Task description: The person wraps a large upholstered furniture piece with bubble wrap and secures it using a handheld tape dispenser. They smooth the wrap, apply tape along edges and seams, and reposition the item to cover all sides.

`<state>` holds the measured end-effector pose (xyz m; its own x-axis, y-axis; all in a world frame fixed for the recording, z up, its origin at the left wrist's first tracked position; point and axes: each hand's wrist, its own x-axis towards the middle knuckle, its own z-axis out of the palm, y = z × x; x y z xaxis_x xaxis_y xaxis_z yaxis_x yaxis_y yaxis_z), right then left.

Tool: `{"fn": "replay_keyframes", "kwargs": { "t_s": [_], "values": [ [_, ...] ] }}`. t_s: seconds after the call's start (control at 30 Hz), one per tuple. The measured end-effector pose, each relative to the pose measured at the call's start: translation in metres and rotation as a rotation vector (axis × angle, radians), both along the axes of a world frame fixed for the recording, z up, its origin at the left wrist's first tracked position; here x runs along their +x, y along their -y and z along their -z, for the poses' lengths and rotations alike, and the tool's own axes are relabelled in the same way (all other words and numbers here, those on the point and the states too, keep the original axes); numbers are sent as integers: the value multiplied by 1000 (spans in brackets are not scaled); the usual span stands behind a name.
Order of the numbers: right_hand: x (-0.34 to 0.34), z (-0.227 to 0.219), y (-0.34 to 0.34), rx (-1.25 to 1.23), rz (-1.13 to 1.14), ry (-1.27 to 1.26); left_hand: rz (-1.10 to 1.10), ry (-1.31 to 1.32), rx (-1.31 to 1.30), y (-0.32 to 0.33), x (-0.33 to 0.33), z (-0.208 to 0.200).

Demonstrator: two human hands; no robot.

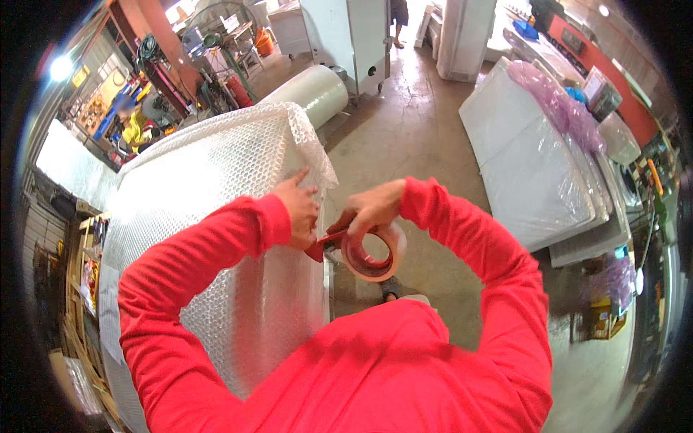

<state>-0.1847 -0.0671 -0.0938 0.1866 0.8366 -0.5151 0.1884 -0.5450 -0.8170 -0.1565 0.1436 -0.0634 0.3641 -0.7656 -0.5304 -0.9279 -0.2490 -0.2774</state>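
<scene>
A large box-shaped load wrapped in bubble wrap (216,162) stands in front of me and to my left. My left hand (297,208) lies against the wrap near its right edge, fingers stretched out and apart. Just right of that edge, my right hand (372,207) is closed on a red tape dispenser (334,238). The dispenser carries a thick roll of tape (395,252), turned with its open core toward me. Its red front end touches or nearly touches the wrapped edge below my left fingers; exact contact is hidden.
Beyond the load lies a big roll of bubble wrap (312,95), close to a pale wheeled cabinet (346,40). Large plastic-covered panels (523,162) lean at the right, with purple wrap (559,108) on top. A person in yellow (132,132) sits far left. Concrete floor (404,137) runs between.
</scene>
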Motion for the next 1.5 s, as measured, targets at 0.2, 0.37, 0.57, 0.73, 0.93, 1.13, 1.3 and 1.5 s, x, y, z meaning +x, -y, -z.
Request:
{"fn": "replay_keyframes", "kwargs": {
  "t_s": [0.2, 0.37, 0.57, 0.73, 0.93, 1.13, 1.3, 1.5],
  "values": [
    [-20, 29, -28, 29, -451, 159, -33, -16, 174, 7, -24, -13],
    [-28, 62, 55, 58, 563, 508, -230, -179, 68, 49, -1, -16],
    [-41, 155, 39, 582, 1252, 342, -252, 295, 188, 88, 122, -7],
    [29, 157, 32, 916, 1504, 79, -262, 285, 99, 76, 128, -6],
    [45, 146, -12, 877, 1227, -336, -296, 303, 18, 69, 119, -23],
    [-27, 152, -7, 665, 771, -331, -175, 283, -83, 67, 109, -9],
    [-15, 125, 28, 599, 611, -313, -1, -30, 399, 45, 64, 22],
    [22, 90, 26, 383, 43, -32, -53, 111, 412, 41, 55, 33]
  ]
}}
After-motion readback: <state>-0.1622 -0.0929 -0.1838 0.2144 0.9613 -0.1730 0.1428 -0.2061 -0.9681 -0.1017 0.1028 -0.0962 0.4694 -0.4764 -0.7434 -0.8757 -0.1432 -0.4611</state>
